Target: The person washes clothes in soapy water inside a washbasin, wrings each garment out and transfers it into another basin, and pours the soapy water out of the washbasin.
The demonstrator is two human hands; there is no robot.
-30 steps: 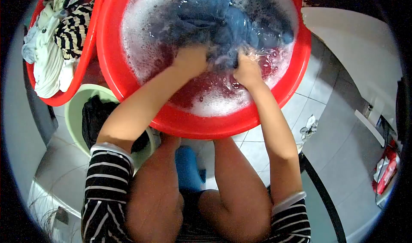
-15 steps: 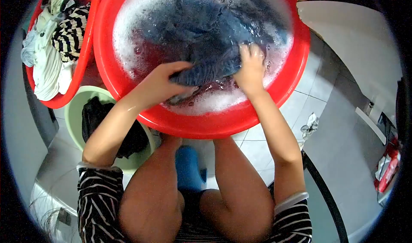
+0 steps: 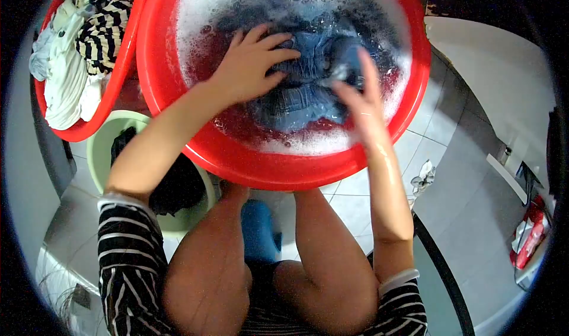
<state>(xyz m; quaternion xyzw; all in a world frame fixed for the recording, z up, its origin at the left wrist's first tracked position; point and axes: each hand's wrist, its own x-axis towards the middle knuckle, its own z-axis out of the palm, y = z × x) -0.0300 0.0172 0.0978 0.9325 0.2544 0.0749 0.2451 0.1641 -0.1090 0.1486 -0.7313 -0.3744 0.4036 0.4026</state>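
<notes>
A blue denim garment [image 3: 302, 107] lies bunched and wet in soapy water inside a large red basin [image 3: 261, 173]. My left hand [image 3: 255, 66] is spread over the garment's left part, fingers apart and pointing right; whether the fingertips press on the cloth is hard to tell. At the garment's right side is my right hand [image 3: 364, 96], blurred a little, its thumb and fingers apart beside a raised fold of the denim. Neither hand is closed round the cloth. White suds [image 3: 201, 10] float around the garment, and part of it lies under water.
Left of the basin, a second red tub [image 3: 121, 69] holds white clothes and a black-and-white striped cloth [image 3: 106, 33]. Below it stands a pale green bucket [image 3: 98, 176] with black cloth [image 3: 178, 188] inside. A blue object [image 3: 258, 229] sits between my legs on the tiled floor.
Both hands have let go of the rolled denim and opened. My left hand moved up and right over the cloth. The garment now lies more spread out in the water.
</notes>
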